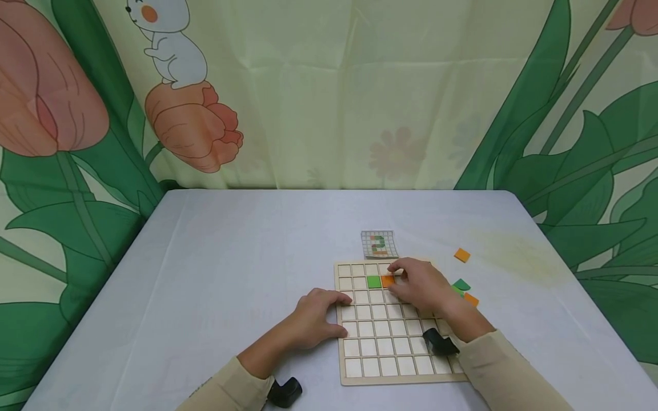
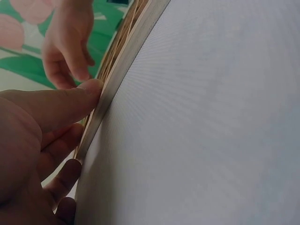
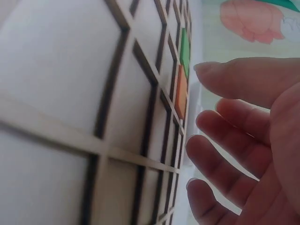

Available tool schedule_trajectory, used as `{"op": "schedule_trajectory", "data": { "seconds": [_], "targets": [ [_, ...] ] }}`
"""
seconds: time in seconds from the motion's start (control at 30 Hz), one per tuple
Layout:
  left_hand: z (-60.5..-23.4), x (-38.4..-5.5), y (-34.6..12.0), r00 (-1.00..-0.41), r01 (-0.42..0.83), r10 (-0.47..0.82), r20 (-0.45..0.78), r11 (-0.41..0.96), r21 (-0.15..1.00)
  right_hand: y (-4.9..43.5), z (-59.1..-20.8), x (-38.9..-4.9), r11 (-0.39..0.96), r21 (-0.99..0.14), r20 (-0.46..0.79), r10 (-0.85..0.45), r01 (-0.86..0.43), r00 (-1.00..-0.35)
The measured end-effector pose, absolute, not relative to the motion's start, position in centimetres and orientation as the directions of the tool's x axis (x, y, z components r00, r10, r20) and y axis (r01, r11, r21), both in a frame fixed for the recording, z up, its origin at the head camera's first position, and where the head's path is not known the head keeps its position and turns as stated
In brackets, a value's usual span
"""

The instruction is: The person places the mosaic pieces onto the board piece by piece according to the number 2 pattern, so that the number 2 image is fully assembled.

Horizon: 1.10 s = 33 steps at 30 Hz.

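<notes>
A wooden grid board (image 1: 380, 379) with pale square cells lies on the table. A green square tile (image 1: 374, 282) and an orange square tile (image 1: 388, 281) sit side by side in its upper cells. My right hand (image 1: 424, 288) hovers at the orange tile; in the right wrist view its thumb and fingers are spread a little apart from the tiles, with nothing between them. My left hand (image 1: 316, 319) rests at the board's left edge, its thumb and fingertips touching the rim, as the left wrist view also shows.
A small printed grid card (image 1: 379, 244) lies just behind the board. To the right are a loose orange tile (image 1: 462, 255) and a small cluster with a dark green piece (image 1: 462, 284) and another orange tile (image 1: 471, 299). A white cloth covers the table (image 1: 231, 257).
</notes>
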<state>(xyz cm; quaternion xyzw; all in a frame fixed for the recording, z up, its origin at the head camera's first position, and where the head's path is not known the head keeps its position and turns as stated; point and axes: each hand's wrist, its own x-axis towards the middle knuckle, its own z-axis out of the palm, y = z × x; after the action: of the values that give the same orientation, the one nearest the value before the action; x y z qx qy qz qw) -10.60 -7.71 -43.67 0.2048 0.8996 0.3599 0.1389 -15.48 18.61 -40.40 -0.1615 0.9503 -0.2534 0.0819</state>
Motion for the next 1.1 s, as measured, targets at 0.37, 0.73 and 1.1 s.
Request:
{"op": "schedule_trajectory", "data": {
  "seconds": [0.37, 0.73, 1.1],
  "targets": [
    [-43.8, -10.6, -7.6, -0.877, 0.279, 0.472, -0.091, 0.654, 0.703, 20.7, -39.2, -15.1, 0.822, -0.517, -0.055, -0.312, -0.241, -0.948],
    [-43.7, -10.5, -7.5, -0.881, 0.267, 0.461, -0.102, 0.665, 0.697, 23.4, -38.7, -14.2, 0.822, -0.521, -0.002, -0.272, -0.231, -0.962],
    [-43.8, -10.5, -7.5, -0.883, 0.254, 0.454, -0.117, 0.674, 0.694, 26.6, -39.0, -13.6, 0.856, -0.481, -0.009, -0.22, -0.189, -0.975]
  ]
}}
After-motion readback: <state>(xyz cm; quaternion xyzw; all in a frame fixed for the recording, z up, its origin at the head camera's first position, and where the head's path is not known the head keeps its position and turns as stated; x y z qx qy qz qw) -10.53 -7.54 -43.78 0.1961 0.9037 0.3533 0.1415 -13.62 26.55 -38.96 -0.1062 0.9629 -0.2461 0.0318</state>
